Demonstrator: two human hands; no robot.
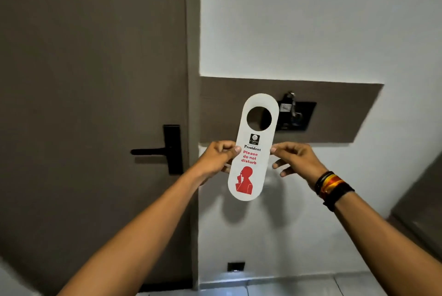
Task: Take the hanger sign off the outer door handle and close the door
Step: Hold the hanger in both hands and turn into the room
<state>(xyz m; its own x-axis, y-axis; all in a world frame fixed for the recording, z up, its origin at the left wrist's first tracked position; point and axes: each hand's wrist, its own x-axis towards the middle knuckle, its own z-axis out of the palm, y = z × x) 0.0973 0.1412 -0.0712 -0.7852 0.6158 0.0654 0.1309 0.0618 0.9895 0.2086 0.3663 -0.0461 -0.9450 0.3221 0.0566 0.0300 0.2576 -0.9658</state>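
Observation:
A white hanger sign point(253, 128) with a round hole at its top, red "Please do not disturb" text and a red figure is held upright in front of me, off any handle. My left hand point(216, 158) pinches its left edge at mid-height. My right hand point(295, 157) pinches its right edge, with the lower fingers spread. The brown door point(91, 104) stands shut in its frame on the left. Its black lever handle point(153, 151) on a black plate is bare and lies to the left of my left hand.
A brown wall panel point(334, 114) behind the sign carries a black key-card holder point(299, 116) with a key tag hanging in it. A small black floor-level light point(236, 266) sits low on the white wall. A dark surface point(421, 202) juts in at the right.

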